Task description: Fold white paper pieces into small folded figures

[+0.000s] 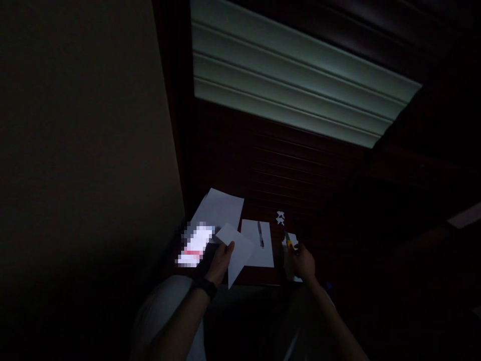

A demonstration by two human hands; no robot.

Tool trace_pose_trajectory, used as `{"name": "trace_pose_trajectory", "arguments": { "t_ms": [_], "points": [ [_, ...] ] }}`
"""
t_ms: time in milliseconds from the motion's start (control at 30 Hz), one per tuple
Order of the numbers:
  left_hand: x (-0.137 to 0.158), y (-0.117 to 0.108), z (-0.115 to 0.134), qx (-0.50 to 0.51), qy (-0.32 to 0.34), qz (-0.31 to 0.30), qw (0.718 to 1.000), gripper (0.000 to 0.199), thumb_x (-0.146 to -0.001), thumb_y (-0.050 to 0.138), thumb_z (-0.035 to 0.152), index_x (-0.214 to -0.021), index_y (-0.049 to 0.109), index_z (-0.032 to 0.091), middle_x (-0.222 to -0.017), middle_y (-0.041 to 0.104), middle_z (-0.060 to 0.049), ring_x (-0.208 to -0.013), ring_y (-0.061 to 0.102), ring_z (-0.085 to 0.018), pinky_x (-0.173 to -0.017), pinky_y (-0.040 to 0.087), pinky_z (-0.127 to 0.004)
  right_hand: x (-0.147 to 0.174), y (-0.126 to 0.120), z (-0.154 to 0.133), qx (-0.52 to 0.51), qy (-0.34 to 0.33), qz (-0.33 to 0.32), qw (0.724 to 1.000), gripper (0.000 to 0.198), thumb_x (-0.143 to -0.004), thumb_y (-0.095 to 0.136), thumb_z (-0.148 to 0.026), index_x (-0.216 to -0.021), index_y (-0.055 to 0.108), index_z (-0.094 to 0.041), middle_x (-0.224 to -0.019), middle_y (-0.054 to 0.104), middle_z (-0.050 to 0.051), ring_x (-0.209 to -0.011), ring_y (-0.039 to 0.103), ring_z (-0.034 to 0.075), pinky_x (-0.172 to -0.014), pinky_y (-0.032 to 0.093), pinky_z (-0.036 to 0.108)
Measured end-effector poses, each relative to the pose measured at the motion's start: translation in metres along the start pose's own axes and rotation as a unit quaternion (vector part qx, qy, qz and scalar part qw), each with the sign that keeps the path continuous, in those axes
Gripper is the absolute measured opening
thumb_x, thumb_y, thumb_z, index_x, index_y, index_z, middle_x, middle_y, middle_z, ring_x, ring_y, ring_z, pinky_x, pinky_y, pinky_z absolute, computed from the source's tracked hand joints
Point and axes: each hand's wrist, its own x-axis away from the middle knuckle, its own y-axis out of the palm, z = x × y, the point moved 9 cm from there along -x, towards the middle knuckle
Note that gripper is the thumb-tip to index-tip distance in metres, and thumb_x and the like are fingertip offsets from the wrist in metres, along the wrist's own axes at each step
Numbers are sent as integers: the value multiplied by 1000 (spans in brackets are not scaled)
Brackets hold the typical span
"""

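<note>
A folded sheet of white paper [240, 248] is pinched in my left hand [221, 261], thumb on top, its pointed corner hanging over the table's front edge. My right hand [303, 261] is closed around what looks like a yellow utility knife [289, 241], its grey tip pointing away from me. Under and beside that hand lies another white paper piece [290, 271], partly covered. Between my hands, a dark pen [260, 234] rests on a flat white sheet [248, 255]. Small cut white paper pieces [280, 217] lie beyond my right hand.
A larger white paper stack [221, 208] lies at the back left of the dark table. Near it glows a blurred phone-like screen [195, 245]. A wall [93, 125] borders the left, and a slatted panel [293, 75] rises behind. The room is dim.
</note>
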Motion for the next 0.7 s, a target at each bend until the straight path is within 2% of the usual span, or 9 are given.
{"name": "trace_pose_trajectory", "arguments": {
  "t_ms": [133,233,333,500,700],
  "points": [
    [-4,15,-12,75,-19,-54,996,52,-75,60,43,-118,51,16,-115,60,-15,-105,56,-26,-89,42,-39,-9,8,7,120,5,-14,993,43,-75,54,-49,-96,57,-12,-98,60,22,-99,56,34,-80,39,40],
    [-2,17,-21,104,-64,-47,991,51,-72,66,36,-117,51,16,-122,56,-15,-109,54,-25,-93,40,-38,-10,19,8,171,3,-28,985,42,-77,51,-49,-96,56,-12,-102,59,22,-100,56,34,-80,39,40],
    [1,23,-17,116,-63,-73,989,51,-68,71,27,-113,53,15,-122,56,-15,-110,54,-26,-94,39,-38,-12,26,10,188,1,-45,981,40,-79,49,-48,-94,57,-11,-101,60,21,-94,59,31,-77,42,37],
    [4,28,-8,108,-38,-105,988,60,-60,73,15,-115,52,16,-122,56,-14,-112,52,-26,-95,39,-37,-16,26,10,149,-23,-47,987,31,-80,50,-40,-88,59,-11,-97,61,20,-95,59,30,-76,42,33],
    [9,40,-10,115,-58,-170,977,67,-62,66,10,-125,46,17,-116,60,-13,-107,55,-26,-93,38,-39,-11,19,7,38,-59,-4,998,34,-80,47,-37,-100,55,-11,-104,60,18,-103,54,28,-82,41,30]
  ]
}}
